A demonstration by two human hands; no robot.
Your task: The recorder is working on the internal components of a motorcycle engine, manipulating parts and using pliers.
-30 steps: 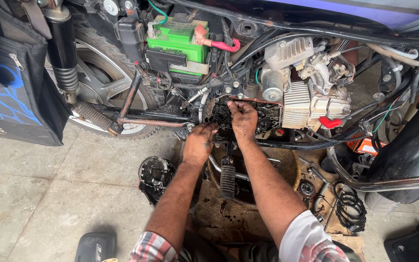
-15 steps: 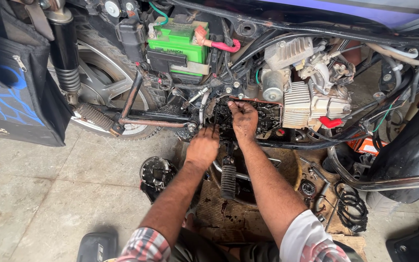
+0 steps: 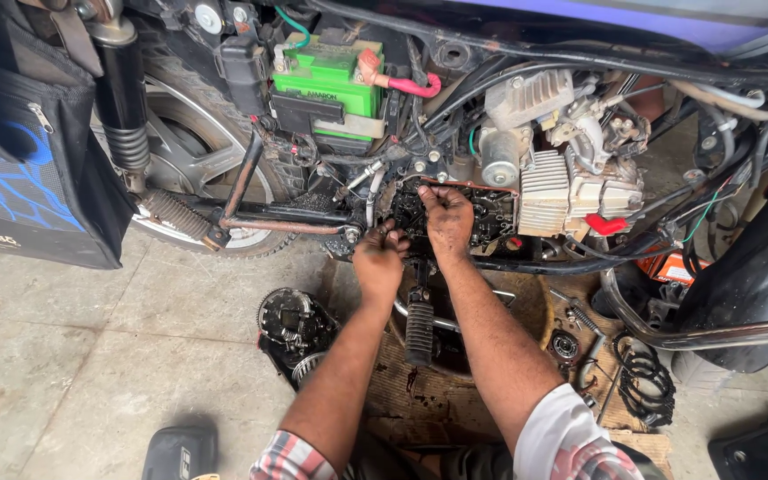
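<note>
Both your hands work at the open engine case (image 3: 491, 213) low on the motorcycle — left hand (image 3: 380, 262) curled, fingertips pinching at its lower left edge; right hand (image 3: 446, 218) pressed inside, fingers bent together. Footpeg (image 3: 419, 331) directly below; green battery (image 3: 326, 78) above.

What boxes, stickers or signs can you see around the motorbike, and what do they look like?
Green battery: boxy, above the open engine, dark label strip.
Orange box: small, right of engine, behind pipes.
Bag: far left, black with blue pattern, small pale lettering.
Black case: bottom, pale mark.
</note>
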